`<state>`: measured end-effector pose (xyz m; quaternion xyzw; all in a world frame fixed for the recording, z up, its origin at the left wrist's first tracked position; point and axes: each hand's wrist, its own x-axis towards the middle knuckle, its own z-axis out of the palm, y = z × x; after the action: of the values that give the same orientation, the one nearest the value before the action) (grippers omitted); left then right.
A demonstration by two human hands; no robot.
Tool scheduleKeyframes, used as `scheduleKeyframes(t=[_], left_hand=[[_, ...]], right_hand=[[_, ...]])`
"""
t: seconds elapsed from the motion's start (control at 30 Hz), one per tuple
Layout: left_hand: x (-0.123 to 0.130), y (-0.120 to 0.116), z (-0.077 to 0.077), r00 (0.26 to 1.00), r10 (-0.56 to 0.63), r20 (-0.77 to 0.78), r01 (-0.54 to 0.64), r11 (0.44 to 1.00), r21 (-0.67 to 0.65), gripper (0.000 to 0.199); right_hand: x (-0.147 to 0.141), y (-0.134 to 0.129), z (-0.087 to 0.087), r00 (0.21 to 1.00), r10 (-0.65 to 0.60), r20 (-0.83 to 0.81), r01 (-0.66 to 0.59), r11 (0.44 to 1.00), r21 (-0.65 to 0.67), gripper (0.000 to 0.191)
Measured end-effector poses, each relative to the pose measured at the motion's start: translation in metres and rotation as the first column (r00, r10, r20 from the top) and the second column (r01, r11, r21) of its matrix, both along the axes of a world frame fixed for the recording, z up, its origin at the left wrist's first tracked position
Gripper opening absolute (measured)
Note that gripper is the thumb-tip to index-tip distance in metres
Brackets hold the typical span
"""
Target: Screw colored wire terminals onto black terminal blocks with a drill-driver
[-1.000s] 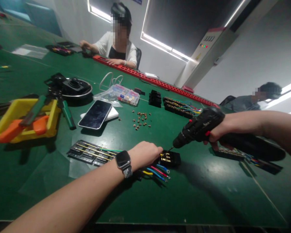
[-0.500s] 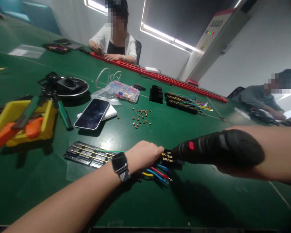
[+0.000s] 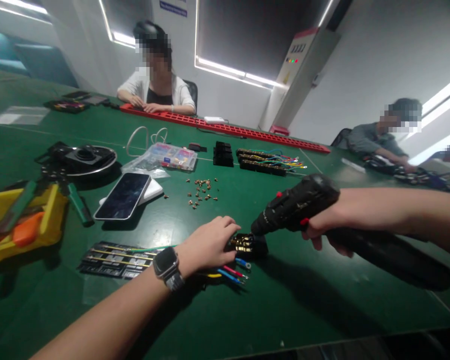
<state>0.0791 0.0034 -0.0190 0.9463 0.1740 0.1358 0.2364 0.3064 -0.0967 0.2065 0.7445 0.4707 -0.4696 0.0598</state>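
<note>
My right hand [image 3: 328,230] is wrapped round a black power screwdriver [image 3: 296,205], whose nose points down at the far edge of a black terminal block [image 3: 260,246] with brass contacts. At the block's left end, the fingers of my left hand [image 3: 212,242] are curled onto it, thumb and fingertips at its edge. Colored wires with ring ends [image 3: 234,274] stick out below that hand. Under and behind my left wrist lies a black panel with yellow rods [image 3: 116,260]. Small copper screws [image 3: 202,192] lie scattered beyond the left hand.
A phone [image 3: 123,196] rests on a white box. Left of it are a yellow bin [image 3: 52,230], green-handled pliers [image 3: 78,205] and a black round device [image 3: 86,159]. Farther back are a parts case [image 3: 174,156], wired blocks [image 3: 264,162], a red rail [image 3: 228,128] and seated people.
The screwdriver has tilted, its rear end lifted and its handle now showing in my right hand. The camera view has shifted, so the table things appear farther left and lower.
</note>
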Motion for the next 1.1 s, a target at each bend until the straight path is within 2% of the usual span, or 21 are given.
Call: scheduleKeyframes(t=[0.1,0.17,0.27,0.33,0.43,0.5,0.67,0.8,0.9,1.1], left_hand=[[0.006,-0.005,0.001,0.999,-0.005,-0.042,0.0,0.993,-0.115,0.051],[0.01,-0.008,0.0,0.997,0.032,-0.074,-0.044,0.984,-0.171,0.053],[0.013,-0.01,-0.001,0.991,0.095,-0.09,-0.111,0.974,-0.198,0.043],[0.013,-0.01,-0.002,0.989,0.11,-0.094,-0.127,0.973,-0.195,0.039],[0.013,-0.011,-0.001,0.988,0.12,-0.098,-0.137,0.973,-0.186,0.036],[0.012,-0.012,-0.002,0.986,0.135,-0.093,-0.151,0.971,-0.186,0.034],[0.011,-0.017,-0.005,0.976,0.203,-0.08,-0.214,0.96,-0.182,0.034],[0.01,-0.018,-0.007,0.971,0.231,-0.064,-0.239,0.957,-0.167,0.032],[0.011,-0.017,-0.009,0.973,0.227,-0.05,-0.232,0.955,-0.186,0.03],[0.011,-0.018,-0.012,0.97,0.241,-0.025,-0.239,0.934,-0.267,0.031]], right_hand=[[-0.002,0.004,0.001,0.996,-0.074,-0.045,0.074,0.997,-0.017,0.016],[-0.002,0.008,0.001,0.994,-0.072,-0.087,0.071,0.997,-0.015,0.016],[-0.002,0.013,0.0,0.984,-0.052,-0.171,0.056,0.998,0.02,0.017],[-0.001,0.015,0.0,0.977,-0.039,-0.208,0.047,0.998,0.038,0.023],[0.003,0.018,-0.001,0.969,-0.029,-0.244,0.045,0.997,0.062,0.043],[0.004,0.02,-0.002,0.968,-0.026,-0.251,0.047,0.996,0.081,0.049],[0.002,0.023,-0.004,0.972,0.004,-0.235,0.007,0.999,0.046,0.027],[-0.002,0.023,-0.004,0.972,0.036,-0.231,-0.027,0.999,0.039,0.02],[-0.005,0.021,-0.005,0.975,-0.004,-0.224,0.019,0.998,0.066,0.015],[-0.011,0.015,-0.006,0.983,-0.092,-0.16,0.099,0.994,0.039,0.013]])
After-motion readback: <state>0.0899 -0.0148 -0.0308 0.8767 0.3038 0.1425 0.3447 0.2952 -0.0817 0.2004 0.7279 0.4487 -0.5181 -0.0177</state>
